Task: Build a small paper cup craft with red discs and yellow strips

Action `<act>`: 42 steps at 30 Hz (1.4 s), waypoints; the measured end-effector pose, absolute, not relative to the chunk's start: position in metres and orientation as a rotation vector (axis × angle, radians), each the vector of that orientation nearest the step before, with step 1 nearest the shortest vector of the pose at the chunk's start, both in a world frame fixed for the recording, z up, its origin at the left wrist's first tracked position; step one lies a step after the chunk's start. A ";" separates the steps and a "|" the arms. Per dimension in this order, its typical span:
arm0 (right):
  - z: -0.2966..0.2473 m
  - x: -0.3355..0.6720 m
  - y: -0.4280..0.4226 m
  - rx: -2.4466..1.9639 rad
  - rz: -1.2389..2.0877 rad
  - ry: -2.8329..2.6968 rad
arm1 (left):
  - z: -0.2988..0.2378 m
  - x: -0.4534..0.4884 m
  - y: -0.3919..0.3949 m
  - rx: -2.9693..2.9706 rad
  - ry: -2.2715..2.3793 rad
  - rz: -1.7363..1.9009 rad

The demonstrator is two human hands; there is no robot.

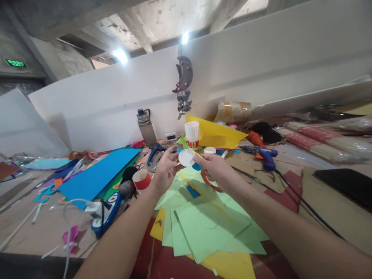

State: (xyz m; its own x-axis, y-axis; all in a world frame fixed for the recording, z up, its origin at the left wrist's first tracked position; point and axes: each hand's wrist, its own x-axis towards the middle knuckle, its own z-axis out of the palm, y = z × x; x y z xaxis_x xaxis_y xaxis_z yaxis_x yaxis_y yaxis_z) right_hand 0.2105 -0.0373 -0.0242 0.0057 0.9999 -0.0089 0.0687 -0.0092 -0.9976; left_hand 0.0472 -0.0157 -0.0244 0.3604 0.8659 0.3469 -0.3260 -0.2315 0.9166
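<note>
1. Clock directions run from the white disc [185,159], the one round piece between the hands. Two bare forearms rise toward it, from 7 and 4 o'clock, both cut off by the frame.
2. Beneath, at 5 to 6 o'clock on the counter [52,221], lie several light green sheets [209,228]; their overlap defeats an exact count.
3. The left hand [166,171], at 8 o'clock, pinches the disc's left edge between thumb and fingers, palm turned inward.
4. The right hand [215,168], at 4 o'clock, is back-up, its fingertips closed on one thin yellow strip [198,154] at the disc's right edge. A blue piece [197,166] shows just below; its full shape is hidden.
5. One red-and-white cup [142,179] stands near 8 o'clock. One red ring [209,183], at 5 o'clock, is partly covered by the right hand.
6. One blue glue gun [267,158] lies at 3 o'clock; beyond it, one black slab [345,186] is cut off by the frame.
7. Farther, one stack of white cups [192,131] stands at 12 o'clock, too tightly nested to count, and one bottle [147,131] at 10 o'clock.
8. Farthest, one grey moon ornament [185,75] hangs at 12 o'clock.
</note>
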 end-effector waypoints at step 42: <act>-0.025 0.213 -0.044 -1.353 0.677 -1.669 | -0.026 0.045 -0.011 1.085 0.724 1.168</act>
